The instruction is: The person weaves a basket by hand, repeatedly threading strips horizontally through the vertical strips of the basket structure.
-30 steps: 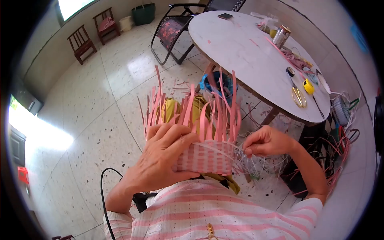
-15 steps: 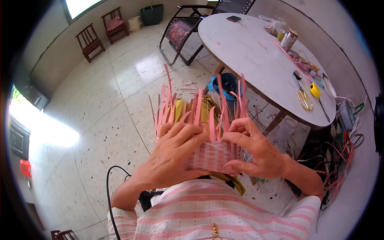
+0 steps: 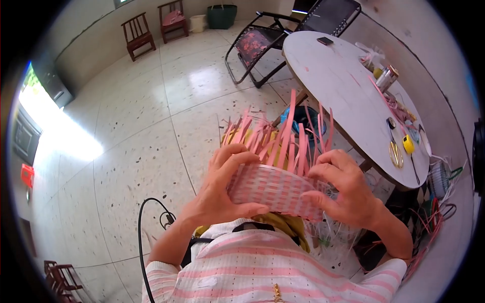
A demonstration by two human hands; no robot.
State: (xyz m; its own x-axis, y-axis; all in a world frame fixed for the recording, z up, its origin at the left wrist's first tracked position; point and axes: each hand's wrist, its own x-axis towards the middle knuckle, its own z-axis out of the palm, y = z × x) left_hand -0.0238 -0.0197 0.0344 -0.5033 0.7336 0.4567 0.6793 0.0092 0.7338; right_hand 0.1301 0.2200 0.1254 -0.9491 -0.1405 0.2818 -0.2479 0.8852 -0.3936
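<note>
A partly woven basket [image 3: 275, 189] of pink and whitish flat strips is held over my lap. Long loose pink strips [image 3: 288, 134] stand up and fan out from its far edge. My left hand [image 3: 221, 182] is wrapped round the basket's left end, fingers over the top edge and thumb along the near side. At the right end, my right hand [image 3: 346, 189] grips the wall between curled fingers and thumb. The basket's far side and inside are mostly hidden by the near wall and the strips.
To the right stands an oval white table [image 3: 343, 96] with gold-handled scissors [image 3: 395, 154], a yellow tape measure [image 3: 408, 144], a can [image 3: 387, 78] and a phone [image 3: 325, 41]. Beneath its edge is a blue-lined bin [image 3: 303, 136]. A folding recliner [image 3: 257, 48] and small wooden chairs [image 3: 137, 36] stand farther back.
The basket has turned in my hands, so more of its woven near wall shows. Both hands have shifted slightly along it, and the view has swung left.
</note>
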